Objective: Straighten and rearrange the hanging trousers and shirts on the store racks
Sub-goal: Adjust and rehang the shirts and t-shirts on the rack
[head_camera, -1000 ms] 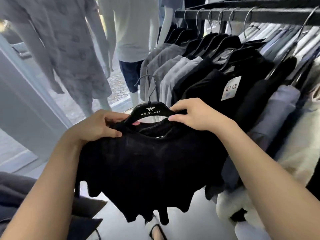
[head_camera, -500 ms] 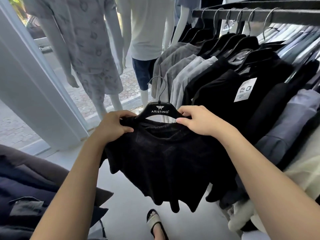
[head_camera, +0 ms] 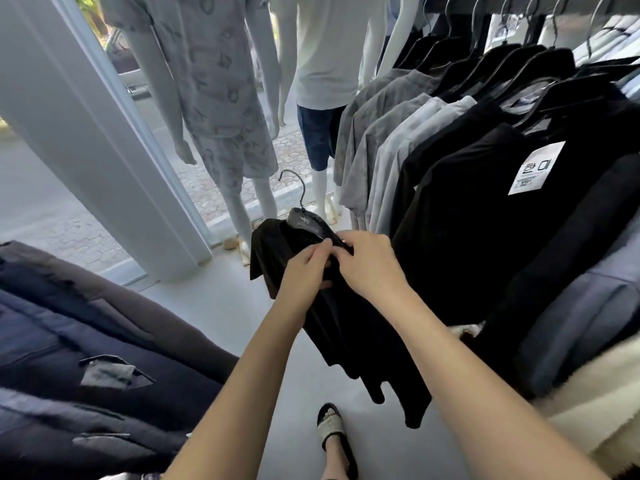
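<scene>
A black shirt [head_camera: 349,327] hangs on a black hanger [head_camera: 304,216] in front of me, off the rail and turned edge-on, its metal hook pointing up and away. My left hand [head_camera: 303,271] grips the shirt's near shoulder from the left. My right hand [head_camera: 369,263] pinches the same shoulder seam from the right, fingertips touching the left hand's. To the right a rack rail [head_camera: 519,1] carries grey, pale blue and black shirts [head_camera: 460,188] on black hangers.
Two mannequins [head_camera: 214,98] stand by the shop window beyond a white pillar [head_camera: 86,133]. Dark jackets [head_camera: 86,358] hang low on my left. A white price tag [head_camera: 536,168] sits on a black shirt. My sandalled foot [head_camera: 332,431] is on the grey floor.
The shirt has turned from facing me to edge-on and dropped lower. Both hands moved from the two shoulders together onto one shoulder. The view has tilted down and left.
</scene>
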The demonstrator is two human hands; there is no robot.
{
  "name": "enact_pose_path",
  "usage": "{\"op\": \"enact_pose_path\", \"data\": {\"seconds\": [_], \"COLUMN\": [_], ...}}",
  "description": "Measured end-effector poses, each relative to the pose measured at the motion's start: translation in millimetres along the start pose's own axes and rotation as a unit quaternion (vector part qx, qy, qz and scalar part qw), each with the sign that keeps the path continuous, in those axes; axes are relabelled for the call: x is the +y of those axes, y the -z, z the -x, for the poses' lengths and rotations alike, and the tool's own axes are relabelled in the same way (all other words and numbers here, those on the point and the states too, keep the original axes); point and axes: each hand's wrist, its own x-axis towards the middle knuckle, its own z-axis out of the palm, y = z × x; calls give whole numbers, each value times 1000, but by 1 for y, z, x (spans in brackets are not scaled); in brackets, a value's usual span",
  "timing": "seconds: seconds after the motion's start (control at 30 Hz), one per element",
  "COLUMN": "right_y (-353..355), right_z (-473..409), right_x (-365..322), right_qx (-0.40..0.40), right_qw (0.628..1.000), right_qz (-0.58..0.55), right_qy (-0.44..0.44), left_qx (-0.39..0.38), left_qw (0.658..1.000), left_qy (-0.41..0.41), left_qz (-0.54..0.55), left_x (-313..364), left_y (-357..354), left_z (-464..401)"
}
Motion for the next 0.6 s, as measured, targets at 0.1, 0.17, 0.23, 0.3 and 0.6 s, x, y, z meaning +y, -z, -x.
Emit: {"op": "enact_pose_path", "data": {"seconds": [0.1,0.17,0.23,0.3,0.6], "right_y": [-18,-24,-33,-45,-49], "right_z": [14,21,25,29,26], "right_x": [-11,-11,-9,-7,2], "right_qx": [-63,-143,-208,-257,-238], "right_qw": [996,983,960,932,911], "right_qz": [-69,-118,-184,-251,-306], "right_qy": [0,-1,-21,-51,-140], "left_qx": [4,4,7,22,96], "left_qw": [997,996,998,998,988], "left_qy": [40,48,51,61,100], "left_qz": [73,73,43,21,-64], "left_x": [-1,-8,-17,-23,-11], "left_y": [8,23,38,50,94], "left_z": [7,10,14,18,20]}}
